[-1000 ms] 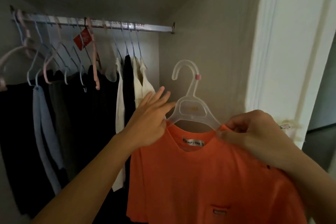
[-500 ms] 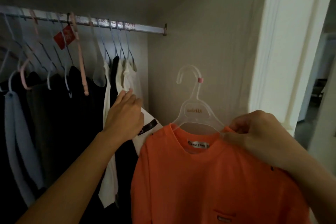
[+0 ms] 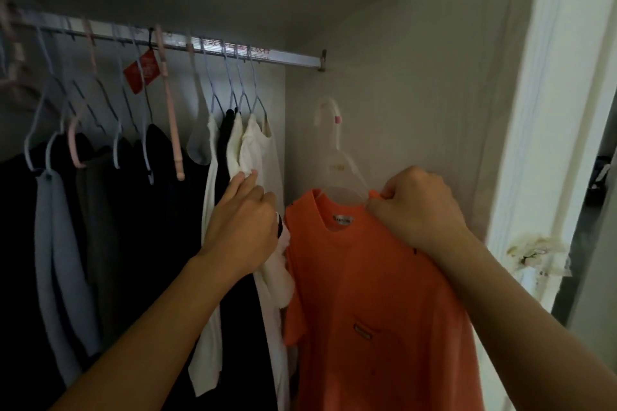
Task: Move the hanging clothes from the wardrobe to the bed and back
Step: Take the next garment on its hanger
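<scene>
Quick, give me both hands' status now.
Left hand: fingers on the white garments on the rail; grip cannot be told.
Right hand: pinches the orange T-shirt at its shoulder, on the clear hanger.
</scene>
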### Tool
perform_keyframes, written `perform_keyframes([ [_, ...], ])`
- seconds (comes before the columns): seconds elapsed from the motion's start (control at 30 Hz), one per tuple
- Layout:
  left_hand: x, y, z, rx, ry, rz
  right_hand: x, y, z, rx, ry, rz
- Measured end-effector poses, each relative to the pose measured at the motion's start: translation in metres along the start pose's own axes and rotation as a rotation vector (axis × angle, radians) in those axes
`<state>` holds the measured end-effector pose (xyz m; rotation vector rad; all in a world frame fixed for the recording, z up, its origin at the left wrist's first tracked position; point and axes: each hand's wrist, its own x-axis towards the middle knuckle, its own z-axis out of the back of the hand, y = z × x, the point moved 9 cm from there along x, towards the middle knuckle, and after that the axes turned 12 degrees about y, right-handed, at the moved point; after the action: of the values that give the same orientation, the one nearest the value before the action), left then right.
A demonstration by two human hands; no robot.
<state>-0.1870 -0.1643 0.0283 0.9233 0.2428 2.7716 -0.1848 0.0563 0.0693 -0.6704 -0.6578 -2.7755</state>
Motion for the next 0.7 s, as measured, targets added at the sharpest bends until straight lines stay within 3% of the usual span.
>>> perform_keyframes([
  [0.23,0.002,-0.010,0.012,0.258,0.022,-0.029,0.062,0.038,-0.005,0.039,-0.029,0.022],
  [0.7,0.023,-0.004,0.034,0.233,-0.055,-0.049,0.162,0.098,0.015,0.096,-0.107,0.027],
])
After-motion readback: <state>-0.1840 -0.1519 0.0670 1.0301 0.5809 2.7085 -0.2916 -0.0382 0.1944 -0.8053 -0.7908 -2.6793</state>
